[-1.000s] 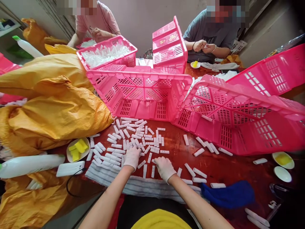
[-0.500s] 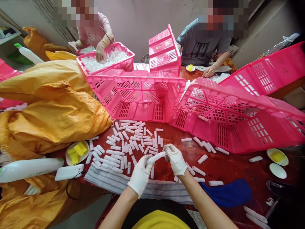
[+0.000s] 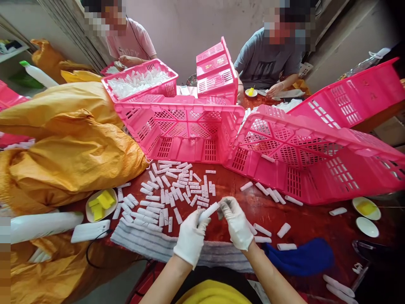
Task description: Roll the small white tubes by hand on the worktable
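My left hand [image 3: 191, 236], in a white glove, is closed around a short white tube [image 3: 209, 212] whose free end points up and to the right. My right hand [image 3: 234, 221], also gloved, has its fingers pinched together right by that end. The fingertips look greyish, and whatever they may hold is too small to make out. Many similar white tubes [image 3: 177, 194] lie loose on the dark red table [image 3: 230, 181] beyond my left hand, some with dark marks. More tubes [image 3: 262, 230] are scattered right of my right hand. A striped towel [image 3: 152, 241] lies under my wrists.
Pink crates [image 3: 186, 143] lie on their sides across the table, beside another crate [image 3: 316, 169]. A yellow sack [image 3: 72, 156] bulges at left. Yellow sponges [image 3: 101, 204] sit in a dish. A blue cloth [image 3: 303, 257] lies at right. Two co-workers sit opposite, near a filled basket [image 3: 142, 84].
Both my hands have drawn slightly nearer to me, the tube still in the left. One loose tube on the right lies lower and farther right. The left co-worker's hand has left the filled basket.
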### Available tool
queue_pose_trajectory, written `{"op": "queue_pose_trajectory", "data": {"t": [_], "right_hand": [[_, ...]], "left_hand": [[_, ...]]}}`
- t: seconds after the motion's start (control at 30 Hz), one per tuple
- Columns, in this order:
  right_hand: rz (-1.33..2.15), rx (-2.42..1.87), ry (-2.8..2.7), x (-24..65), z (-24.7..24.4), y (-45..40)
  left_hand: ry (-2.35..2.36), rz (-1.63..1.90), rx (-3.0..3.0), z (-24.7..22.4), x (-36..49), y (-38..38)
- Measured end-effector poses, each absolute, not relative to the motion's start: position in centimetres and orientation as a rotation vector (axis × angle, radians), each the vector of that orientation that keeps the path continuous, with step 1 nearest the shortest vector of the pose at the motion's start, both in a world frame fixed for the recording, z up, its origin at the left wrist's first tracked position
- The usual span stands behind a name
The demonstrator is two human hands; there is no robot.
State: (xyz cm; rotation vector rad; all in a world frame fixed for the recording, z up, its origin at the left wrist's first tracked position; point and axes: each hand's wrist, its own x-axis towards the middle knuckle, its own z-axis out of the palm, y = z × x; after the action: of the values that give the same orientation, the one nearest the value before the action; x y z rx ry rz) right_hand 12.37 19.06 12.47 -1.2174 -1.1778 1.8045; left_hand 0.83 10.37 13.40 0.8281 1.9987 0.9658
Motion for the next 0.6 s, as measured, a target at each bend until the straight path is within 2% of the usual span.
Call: {"op": "queue_pose_trajectory", "data": {"t": [0.17,0.33,0.47,0.53,0.6], "right_hand": [[1.858,-1.253,-1.246,12.4,12.3,19.8],[1.937,-1.034,-1.462,13.8,13.7,21.4],[1.983,-0.938,-1.525,14.6,14.7,21.3],[1.990,-0.927,-1.508,14.6,14.6,20.5],[1.999,-0.952,-1.486,14.8,13.6,19.6]], "left_hand": [[1.904,1.084,0.722,13.7,1.0,10.9],[1.174,0.994,0.206,14.9,0.0,10.7],[0.825,0.922,0.047,15.7,-0.5,10.5],[0.830,0.949,0.071,15.5,0.1,10.6],[1.111,0.886,0.305,14.6,1.3,10.6]]}}
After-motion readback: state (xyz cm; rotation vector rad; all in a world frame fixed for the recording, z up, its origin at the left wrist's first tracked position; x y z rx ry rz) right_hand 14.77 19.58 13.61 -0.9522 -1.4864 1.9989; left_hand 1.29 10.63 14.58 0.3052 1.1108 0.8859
